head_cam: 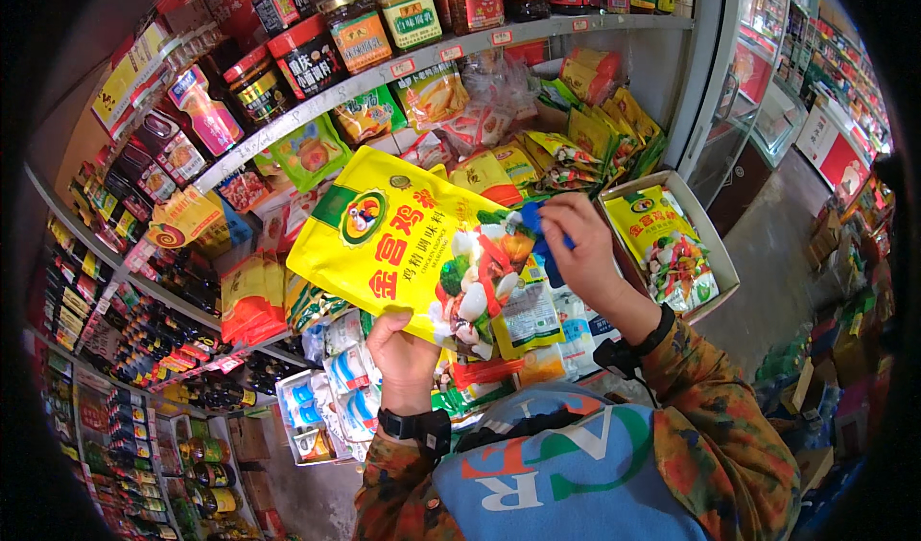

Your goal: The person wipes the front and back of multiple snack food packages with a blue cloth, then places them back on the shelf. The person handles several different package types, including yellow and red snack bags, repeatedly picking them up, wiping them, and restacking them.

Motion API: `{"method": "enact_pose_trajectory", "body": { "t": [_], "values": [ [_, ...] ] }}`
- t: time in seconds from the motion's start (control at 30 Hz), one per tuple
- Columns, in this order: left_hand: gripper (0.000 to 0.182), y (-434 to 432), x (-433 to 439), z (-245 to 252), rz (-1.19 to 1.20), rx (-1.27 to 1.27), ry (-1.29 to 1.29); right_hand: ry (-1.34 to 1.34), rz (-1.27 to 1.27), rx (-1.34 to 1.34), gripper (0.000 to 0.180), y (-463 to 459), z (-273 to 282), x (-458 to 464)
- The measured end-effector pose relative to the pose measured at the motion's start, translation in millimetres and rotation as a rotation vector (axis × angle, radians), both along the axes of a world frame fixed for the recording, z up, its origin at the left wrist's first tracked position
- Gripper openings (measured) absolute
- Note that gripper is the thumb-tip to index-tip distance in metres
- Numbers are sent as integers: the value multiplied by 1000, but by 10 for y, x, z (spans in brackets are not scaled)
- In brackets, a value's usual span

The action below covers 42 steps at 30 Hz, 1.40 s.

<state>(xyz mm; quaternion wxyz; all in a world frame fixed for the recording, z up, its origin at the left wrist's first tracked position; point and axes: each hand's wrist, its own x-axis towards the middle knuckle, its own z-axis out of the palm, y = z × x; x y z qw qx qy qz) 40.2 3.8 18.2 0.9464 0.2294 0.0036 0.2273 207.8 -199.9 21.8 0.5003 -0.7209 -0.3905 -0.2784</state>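
Observation:
A large yellow seasoning packet (403, 246), printed with a rooster emblem and vegetables, is held tilted in front of me. My left hand (406, 350) grips its near lower edge, thumb on the front face and the other fingers behind. In my right hand (583, 246) is a bunched blue cloth (532, 217), pressed to the packet's right end. Part of the cloth is hidden by my fingers. Below that end, a smaller yellow and white packet (529, 318) shows its printed back. Beside my right wrist, a cardboard box (709, 253) holds a similar yellow packet (658, 235).
A shelf edge (345, 95) with price tags carries jars (356, 34) above the packet. Bagged seasonings (597, 145) crowd the shelf behind it. Bottles (155, 339) line the racks at left. White bags (356, 379) lie below my left hand. At right are a glass door (741, 73) and floor (763, 239).

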Motion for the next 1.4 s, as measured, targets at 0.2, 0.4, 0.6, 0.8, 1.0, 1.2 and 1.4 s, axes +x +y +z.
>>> {"method": "enact_pose_trajectory", "body": {
  "t": [0.2, 0.4, 0.6, 0.8, 1.0, 1.2, 1.4],
  "values": [
    [69, -10, 0, -46, -31, 18, -1, 1343, 541, 696, 37, -78, -45, 125],
    [66, -1, 66, -105, -114, 19, 2, 1518, 985, 472, 52, -212, -24, -138],
    [63, 38, 96, -70, -158, 96, 101, 1356, 802, 500, 45, -322, 134, -326],
    [63, -5, 145, -85, 122, 612, 453, 1171, 533, 553, 36, -316, 238, -361],
    [70, -142, 178, -61, 173, 862, 355, 699, 313, 168, 21, -172, 298, -514],
    [75, -325, 304, -142, -17, 302, 161, -169, 314, -115, 37, 220, 344, -823],
    [65, -192, -183, -446, -81, 642, -105, -186, 683, -294, 47, 346, 409, -972]
  ]
}}
